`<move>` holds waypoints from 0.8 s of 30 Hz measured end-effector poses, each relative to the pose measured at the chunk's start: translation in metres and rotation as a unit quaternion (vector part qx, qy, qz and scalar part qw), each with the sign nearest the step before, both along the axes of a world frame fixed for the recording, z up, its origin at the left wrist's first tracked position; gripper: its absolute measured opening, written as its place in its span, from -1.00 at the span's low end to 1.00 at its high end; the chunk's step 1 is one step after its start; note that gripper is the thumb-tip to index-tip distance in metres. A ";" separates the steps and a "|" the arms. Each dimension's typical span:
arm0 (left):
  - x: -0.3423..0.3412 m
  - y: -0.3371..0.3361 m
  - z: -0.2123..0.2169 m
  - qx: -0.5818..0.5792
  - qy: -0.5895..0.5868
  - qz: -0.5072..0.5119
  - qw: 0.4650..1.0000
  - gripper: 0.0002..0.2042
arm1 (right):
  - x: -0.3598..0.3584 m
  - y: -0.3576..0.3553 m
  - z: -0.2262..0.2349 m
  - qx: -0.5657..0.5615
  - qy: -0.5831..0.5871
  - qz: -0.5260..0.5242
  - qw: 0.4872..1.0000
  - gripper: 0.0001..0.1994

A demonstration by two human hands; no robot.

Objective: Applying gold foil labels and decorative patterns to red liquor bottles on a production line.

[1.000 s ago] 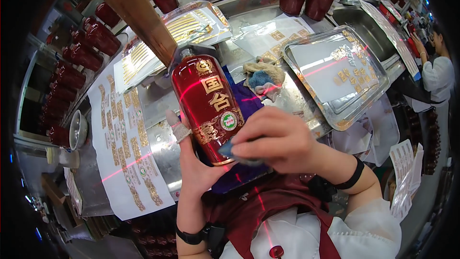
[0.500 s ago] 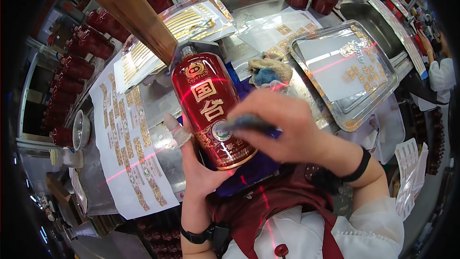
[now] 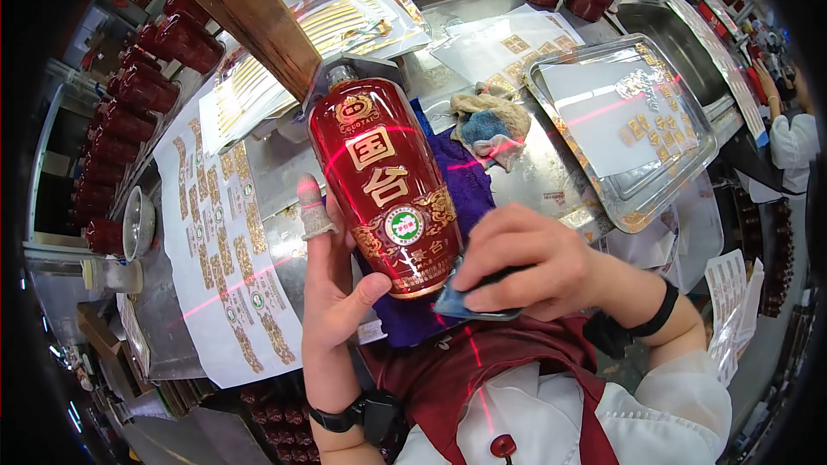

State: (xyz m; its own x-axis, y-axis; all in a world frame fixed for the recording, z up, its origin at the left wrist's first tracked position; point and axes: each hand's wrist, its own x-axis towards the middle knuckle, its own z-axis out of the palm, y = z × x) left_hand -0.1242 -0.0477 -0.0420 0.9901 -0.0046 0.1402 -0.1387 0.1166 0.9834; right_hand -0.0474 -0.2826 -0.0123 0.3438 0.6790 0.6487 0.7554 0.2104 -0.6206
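Note:
A dark red glass bottle point(image 3: 379, 181) with gold decoration and a round green-and-white emblem lies tilted, neck away from me, on a purple cloth point(image 3: 461, 176). My left hand point(image 3: 332, 280) cups its lower left side. The index finger, in a pale fingertip cover, points up along the glass, the thumb lies by the base and other fingers are partly hidden behind the bottle. By the base's right corner, my right hand point(image 3: 534, 271) pinches a flat blue scraper point(image 3: 465, 300), partly covered by my fingers.
Left lies a sheet of gold decals point(image 3: 228, 267); gold strips point(image 3: 267, 86) lie behind it. A wooden post point(image 3: 250, 17) rises near the bottle's neck. At right are a crumpled beige-and-blue rag point(image 3: 491, 125) and a metal tray point(image 3: 633, 215) with decals. Red bottles point(image 3: 177, 43) line the back.
My right hand has moved down from the emblem to the bottle's lower right corner with the scraper. The emblem now shows fully. My left hand has shifted left, its thumb lifting from beneath the base.

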 end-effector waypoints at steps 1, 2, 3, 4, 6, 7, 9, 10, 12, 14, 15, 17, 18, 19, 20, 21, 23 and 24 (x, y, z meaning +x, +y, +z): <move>0.000 0.001 -0.001 -0.007 0.000 0.000 1.000 0.20 | -0.005 -0.007 -0.007 0.030 0.010 0.005 0.999 -0.77; -0.001 0.001 -0.003 0.007 -0.018 -0.005 1.000 0.28 | -0.005 -0.009 -0.017 0.017 0.047 -0.028 0.998 -0.76; -0.002 -0.002 -0.004 0.032 -0.026 0.009 0.999 0.38 | -0.007 -0.012 -0.025 0.078 0.066 -0.062 0.993 -0.76; -0.004 -0.004 -0.003 0.117 -0.031 0.002 0.993 0.41 | -0.007 -0.014 -0.031 0.075 0.089 -0.101 0.988 -0.76; -0.007 -0.014 -0.002 0.173 -0.036 0.009 0.984 0.40 | -0.007 -0.016 -0.037 0.052 0.061 -0.106 0.991 -0.82; -0.007 -0.018 0.000 0.188 0.000 0.030 0.982 0.37 | -0.008 -0.015 -0.036 0.010 0.057 -0.102 0.993 -0.82; -0.006 -0.024 0.004 0.208 0.034 0.087 0.974 0.33 | -0.010 -0.012 -0.026 0.018 0.012 -0.050 0.999 -0.81; -0.005 -0.026 0.005 0.240 0.011 0.105 0.965 0.31 | -0.013 -0.009 -0.018 0.061 0.031 -0.028 0.997 -0.82; -0.003 -0.029 0.006 0.175 -0.009 0.086 0.981 0.31 | -0.014 -0.004 0.001 0.007 0.091 -0.040 0.995 -0.73; -0.001 -0.029 0.008 0.139 -0.003 0.075 0.987 0.32 | -0.008 0.007 0.016 -0.019 0.093 -0.088 0.992 -0.73; 0.000 -0.029 0.008 0.125 0.004 0.064 0.990 0.32 | -0.001 0.012 0.019 -0.029 0.081 -0.108 0.990 -0.73; 0.000 -0.027 0.008 0.142 -0.003 0.049 0.989 0.31 | 0.014 0.023 0.020 -0.056 0.053 -0.150 0.986 -0.72; 0.000 -0.026 0.008 0.174 -0.017 0.045 0.984 0.31 | 0.016 0.025 0.020 -0.022 0.013 -0.132 0.991 -0.72; 0.000 -0.024 0.009 0.177 -0.030 0.050 0.983 0.30 | 0.019 0.027 0.019 -0.055 0.018 -0.134 0.989 -0.71; -0.001 -0.025 0.008 0.125 -0.008 0.074 0.989 0.14 | 0.020 0.029 0.018 -0.028 0.014 -0.110 0.993 -0.71; -0.001 -0.024 0.009 0.185 -0.029 0.067 0.980 0.13 | 0.021 0.030 0.019 -0.028 0.003 -0.069 0.997 -0.71; -0.001 -0.024 0.009 0.143 0.003 0.054 0.988 0.15 | 0.024 0.033 0.024 -0.043 0.013 -0.151 0.988 -0.69; -0.001 -0.025 0.010 0.149 -0.002 0.052 0.987 0.18 | 0.026 0.035 0.029 -0.034 -0.007 -0.162 0.986 -0.70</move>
State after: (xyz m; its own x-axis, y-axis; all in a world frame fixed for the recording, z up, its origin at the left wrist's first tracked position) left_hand -0.1248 -0.0724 -0.0324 0.9868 0.0564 0.1518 -0.1384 -0.1930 0.9714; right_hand -0.0212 -0.2477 0.0162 0.5405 0.5780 0.6114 0.7851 -0.0853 -0.6135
